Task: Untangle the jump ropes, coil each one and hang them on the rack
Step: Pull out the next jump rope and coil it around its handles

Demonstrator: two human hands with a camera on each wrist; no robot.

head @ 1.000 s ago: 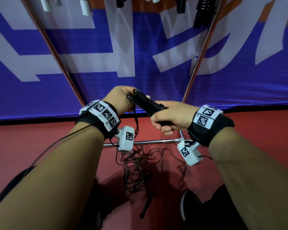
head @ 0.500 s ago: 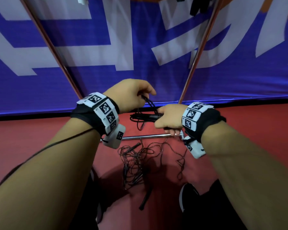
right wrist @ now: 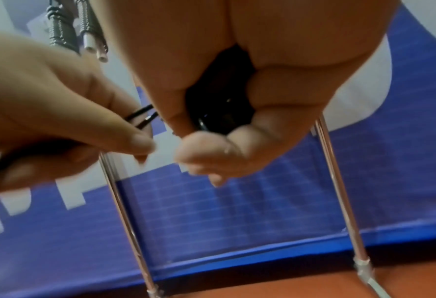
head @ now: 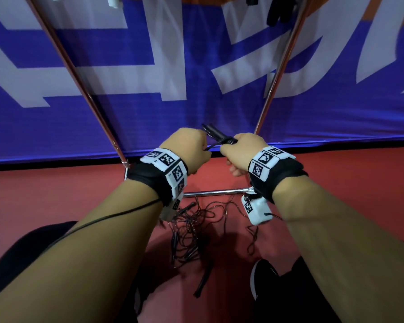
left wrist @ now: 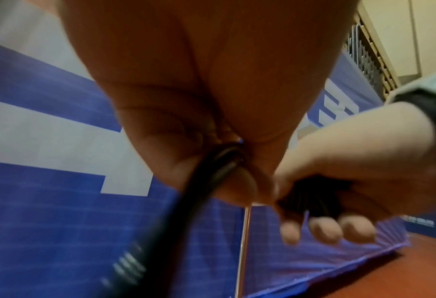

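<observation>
Head view, nearest first: a black shoe (head: 258, 279) and dark trouser legs sit at the bottom edge, partly cut off. Just beyond them a tangle of black jump ropes (head: 191, 231) lies on the red floor (head: 56, 194), partly covered by the left forearm and wrist camera; how many ropes are in it cannot be counted. Its far edge is near the chrome base bar of the rack (head: 215, 192).

Above the pile the two hands meet, almost touching. The right hand (head: 241, 152) is curled tightly around black handles (head: 219, 137), whose ends stick out up and to the left; the right wrist view shows only a dark mass (right wrist: 221, 100) inside the fist, probably handles with coiled cord, too blurred to separate. The left hand (head: 189, 151) pinches thin black cord (right wrist: 141, 116) between thumb and fingers, its other fingers folded; in the left wrist view a thick blurred black strand (left wrist: 186, 201) runs down out of that grip.

Behind the hands the rack's uprights slope up against a blue and white banner (head: 149, 78). White handles (head: 113, 1) and black handles (head: 278, 10) hang at the top edge, cut off by the frame.
</observation>
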